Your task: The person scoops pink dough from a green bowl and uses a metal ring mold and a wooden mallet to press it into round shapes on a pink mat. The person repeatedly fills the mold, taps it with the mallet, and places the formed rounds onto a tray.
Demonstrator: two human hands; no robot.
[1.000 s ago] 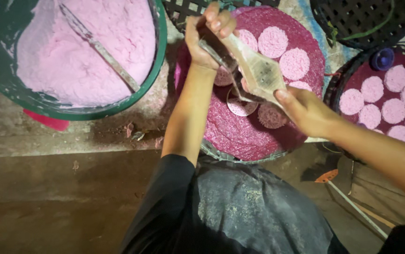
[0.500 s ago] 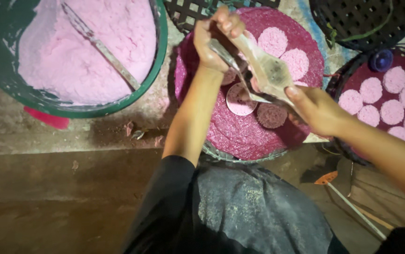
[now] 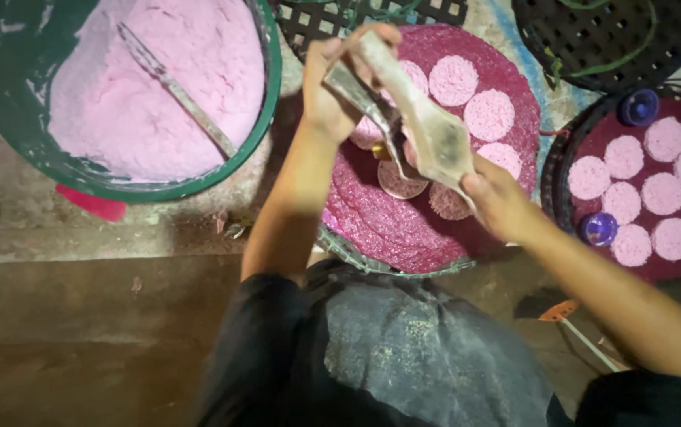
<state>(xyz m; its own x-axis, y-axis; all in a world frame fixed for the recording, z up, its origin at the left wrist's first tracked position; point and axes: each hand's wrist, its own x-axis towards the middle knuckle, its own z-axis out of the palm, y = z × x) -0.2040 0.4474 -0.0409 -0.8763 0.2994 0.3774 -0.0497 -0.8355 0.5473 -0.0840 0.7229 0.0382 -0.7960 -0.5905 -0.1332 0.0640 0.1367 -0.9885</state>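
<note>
I am gripping the paddle [image 3: 427, 134] by its near end with my right hand [image 3: 498, 202], over the tray [image 3: 372, 229] of pink discs [image 3: 489, 115]. My left hand [image 3: 332, 87] is closing on a scraper [image 3: 364, 99] at the paddle's far end. Next move, I judge: scraping carefully so the residue is dropping clear of the discs.

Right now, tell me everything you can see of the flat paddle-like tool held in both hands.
The paddle tool is a long, flat, pale blade, seemingly wood or metal, smeared with grey-pink residue and darker at its middle. It slants from upper left to lower right above the round maroon tray of pink discs. The left hand grips its upper end along with a thin metal strip; the right hand holds its lower end.
</note>
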